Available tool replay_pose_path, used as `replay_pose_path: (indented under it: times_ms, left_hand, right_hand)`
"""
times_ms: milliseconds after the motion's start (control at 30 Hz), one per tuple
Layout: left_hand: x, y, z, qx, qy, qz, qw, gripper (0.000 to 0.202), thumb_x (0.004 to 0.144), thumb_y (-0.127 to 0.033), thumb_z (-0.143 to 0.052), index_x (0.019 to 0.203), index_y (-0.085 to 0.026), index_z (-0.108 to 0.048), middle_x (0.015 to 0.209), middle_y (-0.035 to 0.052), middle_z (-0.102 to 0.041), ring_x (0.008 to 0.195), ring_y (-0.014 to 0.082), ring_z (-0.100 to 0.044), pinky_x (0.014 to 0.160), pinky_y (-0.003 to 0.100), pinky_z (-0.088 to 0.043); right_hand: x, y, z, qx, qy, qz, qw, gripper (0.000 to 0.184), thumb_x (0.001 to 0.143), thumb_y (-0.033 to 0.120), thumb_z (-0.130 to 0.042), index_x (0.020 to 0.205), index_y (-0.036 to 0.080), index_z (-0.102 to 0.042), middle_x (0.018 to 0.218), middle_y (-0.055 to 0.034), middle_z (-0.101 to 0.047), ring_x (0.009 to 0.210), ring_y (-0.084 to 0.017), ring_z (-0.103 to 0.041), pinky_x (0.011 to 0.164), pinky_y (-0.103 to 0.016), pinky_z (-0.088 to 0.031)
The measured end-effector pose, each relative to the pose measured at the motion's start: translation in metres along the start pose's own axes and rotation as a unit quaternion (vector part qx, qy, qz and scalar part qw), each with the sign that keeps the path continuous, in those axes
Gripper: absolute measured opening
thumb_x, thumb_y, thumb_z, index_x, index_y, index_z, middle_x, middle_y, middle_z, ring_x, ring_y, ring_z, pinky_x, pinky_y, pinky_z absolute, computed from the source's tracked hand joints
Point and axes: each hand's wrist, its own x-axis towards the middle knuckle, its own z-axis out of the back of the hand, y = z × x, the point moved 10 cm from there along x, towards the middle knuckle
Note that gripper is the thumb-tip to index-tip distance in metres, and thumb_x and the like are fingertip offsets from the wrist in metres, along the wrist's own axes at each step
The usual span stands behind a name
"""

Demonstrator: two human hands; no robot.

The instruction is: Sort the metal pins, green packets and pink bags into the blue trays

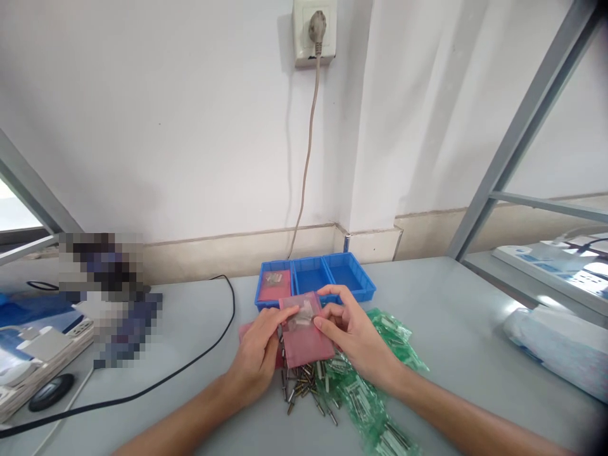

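Between my hands is a pink plastic bag (310,349), tilted, with small pale pieces showing in its upper part. My left hand (259,348) grips its left side, thumb and index finger along the edge. The fingertips of my right hand (354,332) pinch its right edge. Beneath it lies a loose heap of small metal pins (304,387), partly hidden. Green plastic bags (363,405) with slim metal parts spread to the right, under my right wrist. Another pink bag (245,330) lies mostly covered behind my left hand.
A blue tray (370,292) with three compartments stands just beyond my hands; a pink bag (275,291) lies in its left one. A black cable (190,364) crosses the table at left, near a black mouse (51,392). At right lies a soft plastic-wrapped pack (560,348).
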Motion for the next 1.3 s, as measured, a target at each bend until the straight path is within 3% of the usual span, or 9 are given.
replay_pose_path:
  times_ms: [133, 233, 400, 500, 633, 800, 933, 1167, 1300]
  left_hand:
    - [0.002, 0.002, 0.002, -0.002, -0.006, -0.012, 1.0, 0.039, 0.108, -0.015, -0.05, 0.143, -0.024, -0.066, 0.118, 0.0099, -0.074, 0.108, 0.0236, -0.066, 0.094, 0.038, -0.055]
    - [0.003, 0.006, 0.004, 0.002, -0.008, 0.007, 1.0, 0.03, 0.107, -0.02, -0.057, 0.133, -0.023, -0.072, 0.109, 0.0081, -0.073, 0.101, 0.023, -0.064, 0.089, 0.036, -0.054]
    - [0.006, 0.005, 0.006, 0.04, -0.013, 0.041, 0.998, 0.025, 0.11, -0.034, -0.058, 0.108, -0.02, -0.078, 0.088, 0.0045, -0.067, 0.086, 0.0213, -0.06, 0.08, 0.034, -0.051]
    - [0.007, 0.0, 0.004, 0.041, -0.009, 0.032, 0.999, 0.025, 0.11, -0.035, -0.058, 0.105, -0.019, -0.077, 0.094, 0.0062, -0.07, 0.09, 0.0221, -0.061, 0.083, 0.035, -0.051]
    - [0.006, -0.001, 0.0, 0.024, 0.005, 0.035, 0.999, 0.024, 0.11, -0.035, -0.057, 0.103, -0.019, -0.074, 0.098, 0.0069, -0.071, 0.093, 0.0225, -0.062, 0.086, 0.036, -0.052]
    - [0.004, 0.007, 0.004, 0.002, -0.02, 0.082, 0.996, 0.029, 0.112, -0.038, -0.052, 0.102, -0.019, -0.072, 0.097, 0.0065, -0.07, 0.092, 0.022, -0.062, 0.085, 0.035, -0.051]
    - [0.004, 0.007, 0.006, -0.007, -0.028, 0.096, 0.995, 0.031, 0.112, -0.04, -0.052, 0.094, -0.019, -0.067, 0.09, 0.0039, -0.066, 0.084, 0.02, -0.06, 0.078, 0.032, -0.049]
    - [0.004, -0.005, -0.002, -0.058, 0.029, 0.042, 0.997, 0.028, 0.111, -0.043, -0.053, 0.119, -0.021, -0.068, 0.124, 0.0106, -0.069, 0.114, 0.0252, -0.065, 0.1, 0.038, -0.053]
    - [0.003, -0.012, -0.006, -0.027, 0.055, -0.002, 0.998, 0.026, 0.112, -0.04, -0.051, 0.118, -0.022, -0.069, 0.143, 0.0134, -0.059, 0.133, 0.0274, -0.059, 0.112, 0.042, -0.051]
  right_hand:
    - [0.0, 0.006, 0.0, -0.043, 0.003, 0.014, 0.999, 0.025, 0.104, 0.047, -0.067, 0.113, 0.024, -0.067, 0.08, 0.003, -0.058, 0.07, -0.015, -0.051, 0.062, -0.027, -0.039]
    - [0.0, 0.005, 0.001, -0.076, 0.005, 0.007, 0.997, 0.028, 0.109, 0.043, -0.053, 0.105, 0.024, -0.073, 0.085, 0.0003, -0.064, 0.067, -0.015, -0.051, 0.061, -0.028, -0.038]
    - [-0.001, 0.003, 0.002, -0.107, 0.006, 0.018, 0.994, 0.023, 0.106, 0.044, -0.062, 0.099, 0.024, -0.07, 0.081, 0.0018, -0.061, 0.067, -0.016, -0.048, 0.062, -0.029, -0.038]
    - [-0.001, 0.003, 0.004, -0.118, -0.005, 0.035, 0.992, 0.029, 0.105, 0.049, -0.065, 0.092, 0.023, -0.067, 0.074, 0.0038, -0.051, 0.067, -0.016, -0.043, 0.062, -0.029, -0.035]
    - [0.0, 0.001, 0.005, -0.114, -0.015, 0.047, 0.992, 0.03, 0.105, 0.05, -0.065, 0.092, 0.023, -0.064, 0.075, 0.004, -0.05, 0.068, -0.016, -0.044, 0.063, -0.029, -0.035]
    - [0.0, 0.001, 0.011, -0.089, -0.048, 0.025, 0.995, 0.022, 0.102, 0.044, -0.07, 0.102, 0.026, -0.057, 0.076, 0.006, -0.053, 0.064, -0.015, -0.05, 0.06, -0.028, -0.041]
    - [-0.002, 0.01, -0.001, -0.129, 0.0, 0.047, 0.991, 0.016, 0.104, 0.038, -0.066, 0.097, 0.024, -0.067, 0.085, 0.0011, -0.066, 0.078, -0.019, -0.061, 0.074, -0.032, -0.049]
    - [-0.007, 0.018, -0.014, -0.137, 0.039, 0.068, 0.987, 0.02, 0.1, 0.036, -0.072, 0.117, 0.026, -0.074, 0.118, -0.0054, -0.075, 0.102, -0.023, -0.071, 0.091, -0.038, -0.058]
    - [-0.009, 0.021, -0.017, -0.108, 0.058, 0.064, 0.99, 0.027, 0.097, 0.032, -0.077, 0.122, 0.025, -0.072, 0.116, -0.0048, -0.076, 0.105, -0.024, -0.072, 0.093, -0.038, -0.059]
